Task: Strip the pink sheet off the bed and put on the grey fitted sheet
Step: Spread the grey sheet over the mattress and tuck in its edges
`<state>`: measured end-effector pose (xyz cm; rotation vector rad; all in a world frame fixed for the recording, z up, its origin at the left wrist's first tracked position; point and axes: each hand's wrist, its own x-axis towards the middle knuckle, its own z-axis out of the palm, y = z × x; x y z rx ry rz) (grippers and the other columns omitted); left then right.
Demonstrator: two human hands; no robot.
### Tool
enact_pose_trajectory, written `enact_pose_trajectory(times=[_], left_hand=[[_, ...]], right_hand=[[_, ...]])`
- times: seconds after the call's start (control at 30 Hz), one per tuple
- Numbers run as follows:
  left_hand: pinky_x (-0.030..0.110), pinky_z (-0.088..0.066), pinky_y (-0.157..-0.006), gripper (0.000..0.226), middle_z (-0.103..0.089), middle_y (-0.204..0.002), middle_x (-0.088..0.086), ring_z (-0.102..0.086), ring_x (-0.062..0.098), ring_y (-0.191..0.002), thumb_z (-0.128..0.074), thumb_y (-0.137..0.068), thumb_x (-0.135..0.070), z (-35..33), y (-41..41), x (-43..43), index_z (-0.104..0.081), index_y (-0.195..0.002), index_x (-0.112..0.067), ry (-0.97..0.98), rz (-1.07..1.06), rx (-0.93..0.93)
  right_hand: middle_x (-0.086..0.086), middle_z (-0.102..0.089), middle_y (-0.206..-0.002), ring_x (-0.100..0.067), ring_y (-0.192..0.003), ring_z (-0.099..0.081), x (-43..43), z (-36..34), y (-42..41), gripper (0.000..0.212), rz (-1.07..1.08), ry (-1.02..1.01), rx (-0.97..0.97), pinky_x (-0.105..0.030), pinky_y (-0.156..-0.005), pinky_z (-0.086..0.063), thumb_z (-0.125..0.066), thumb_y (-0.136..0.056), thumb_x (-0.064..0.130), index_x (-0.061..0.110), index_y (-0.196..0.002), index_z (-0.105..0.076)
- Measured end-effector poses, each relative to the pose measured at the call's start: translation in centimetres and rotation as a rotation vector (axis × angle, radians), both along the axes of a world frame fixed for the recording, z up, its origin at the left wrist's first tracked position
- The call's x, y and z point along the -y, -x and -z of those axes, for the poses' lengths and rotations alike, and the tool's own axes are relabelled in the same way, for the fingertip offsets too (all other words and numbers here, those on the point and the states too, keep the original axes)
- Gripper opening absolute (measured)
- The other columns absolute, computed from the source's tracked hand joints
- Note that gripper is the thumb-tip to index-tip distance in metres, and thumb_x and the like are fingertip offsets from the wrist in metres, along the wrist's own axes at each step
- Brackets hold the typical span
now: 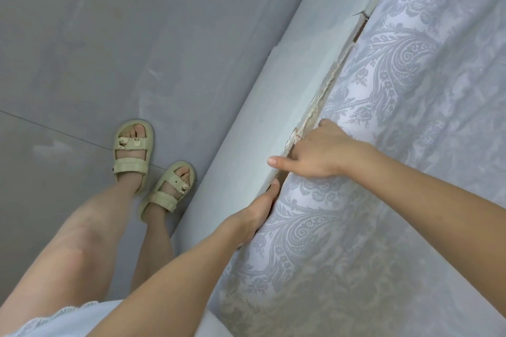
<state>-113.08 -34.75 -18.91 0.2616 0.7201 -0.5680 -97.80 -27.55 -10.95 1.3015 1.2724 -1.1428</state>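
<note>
Grey paisley cloth, judged to be the grey fitted sheet (397, 107), soft, light and elastic-hemmed, lies stretched just beside the bed frame (276, 96); take its hem at the frame gap, where the left hand (253, 217) hides its fingers and the right hand (324, 152) curls its fingers downward, thumb apart.

The mattress (410, 145) is set right of the side rail (287, 85), the sandals (132, 150) are stood on the floor (109, 35) left of it, and at the bed's left edge the right grip (323, 153) is placed beyond the left grip (254, 216).
</note>
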Motion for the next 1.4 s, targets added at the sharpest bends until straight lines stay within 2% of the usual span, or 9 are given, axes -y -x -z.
enact_pose_trajectory(times=[0.13, 0.23, 0.4, 0.5, 0.63, 0.8, 1.0, 1.17, 1.4], left_hand=[[0.036, -0.040, -0.104, 0.052, -0.055, -0.127, -0.011, -0.054, 0.013, -0.117, -0.006, -0.092, -0.066, 0.3, -0.1, -0.3, -0.037, -0.131, -0.053, -0.053, 0.029, 0.010], [0.025, -0.046, -0.085, 0.063, -0.067, -0.100, -0.001, -0.061, 0.014, -0.090, -0.013, -0.098, -0.057, 0.4, 2.0, -1.3, -0.063, -0.111, -0.020, -0.199, -0.019, -0.140], [0.030, -0.030, -0.101, 0.060, -0.064, -0.111, -0.004, -0.054, 0.011, -0.108, -0.029, -0.085, -0.062, 2.3, 10.5, -1.4, -0.066, -0.056, -0.026, -0.565, 0.118, -0.288], [0.025, -0.020, -0.099, 0.058, -0.054, -0.119, -0.010, -0.041, 0.007, -0.122, -0.035, -0.096, -0.051, 2.1, 13.4, -0.3, -0.068, -0.061, -0.019, -0.510, 0.293, -0.221], [0.014, -0.027, -0.083, 0.056, -0.058, -0.109, -0.007, -0.045, 0.008, -0.112, -0.034, -0.099, -0.045, 1.4, 14.1, 1.5, -0.067, -0.072, -0.009, -0.367, 0.267, -0.133], [0.023, -0.039, -0.100, 0.056, -0.069, -0.102, 0.001, -0.060, 0.015, -0.107, -0.045, -0.079, -0.065, 2.1, 16.7, 4.3, -0.074, -0.077, -0.017, -0.337, 0.176, -0.166], [0.005, -0.044, -0.060, 0.049, -0.068, -0.093, 0.000, -0.065, -0.003, -0.071, -0.030, -0.101, -0.037, 0.9, 19.6, 5.2, -0.067, -0.109, -0.004, -0.288, 0.004, -0.159], [0.020, -0.045, -0.089, 0.047, -0.066, -0.115, 0.003, -0.061, 0.014, -0.106, -0.031, -0.100, -0.042, -0.3, 20.4, 6.4, -0.063, -0.113, -0.010, -0.285, -0.121, -0.158], [0.031, -0.029, -0.112, 0.045, -0.058, -0.128, -0.017, -0.049, 0.002, -0.124, -0.023, -0.090, -0.069, -0.6, 18.1, 10.3, -0.055, -0.116, -0.050, -0.116, -0.050, 0.043]], right_hand=[[-0.003, -0.057, -0.133, -0.020, -0.128, -0.044, 1.5, 3.1, 1.0, 0.087, -0.143, 0.084, 0.101, -0.040, -0.108, -0.022, 0.002, -0.087, 0.072, 0.024, -0.120, -0.062], [-0.006, -0.042, -0.147, -0.023, -0.139, -0.032, 1.3, 4.4, 2.3, 0.087, -0.157, 0.177, 0.183, -0.042, -0.110, -0.019, 0.000, -0.087, 0.073, 0.021, -0.137, -0.049], [-0.006, -0.063, -0.111, -0.026, -0.116, -0.053, 1.6, 2.7, 4.5, 0.078, 0.156, -0.007, 0.049, -0.033, -0.085, -0.032, -0.005, -0.090, 0.071, 0.016, -0.090, -0.061], [-0.002, -0.065, -0.106, -0.025, -0.107, -0.056, 3.1, 1.7, 8.0, 0.085, 0.283, -0.035, -0.080, -0.034, -0.081, -0.036, -0.006, -0.088, 0.073, 0.015, -0.099, -0.067], [0.003, -0.051, -0.071, -0.025, -0.090, -0.053, 6.2, 0.9, 11.5, 0.071, 0.219, 0.026, -0.149, -0.035, -0.084, -0.034, -0.004, -0.091, 0.069, 0.021, -0.065, -0.050], [-0.003, -0.066, -0.104, -0.021, -0.109, -0.053, 8.0, 1.2, 13.7, 0.076, 0.147, 0.038, -0.127, -0.040, -0.106, -0.023, -0.001, -0.091, 0.067, 0.021, -0.080, -0.061], [-0.004, -0.051, -0.139, -0.020, -0.133, -0.040, 8.3, 1.5, 15.4, 0.085, 0.044, 0.179, -0.099, -0.040, -0.110, -0.017, 0.001, -0.090, 0.069, 0.022, -0.128, -0.057], [-0.009, -0.034, -0.151, -0.025, -0.139, -0.031, 8.3, 4.2, 16.9, 0.082, 0.215, 0.438, -0.009, -0.037, -0.109, -0.023, -0.003, -0.092, 0.067, 0.015, -0.141, -0.044], [-0.009, -0.055, -0.134, -0.025, -0.127, -0.046, 9.6, 2.6, 16.9, 0.088, 0.327, 0.508, -0.008, -0.033, -0.105, -0.027, -0.005, -0.092, 0.067, 0.005, -0.135, -0.048]])
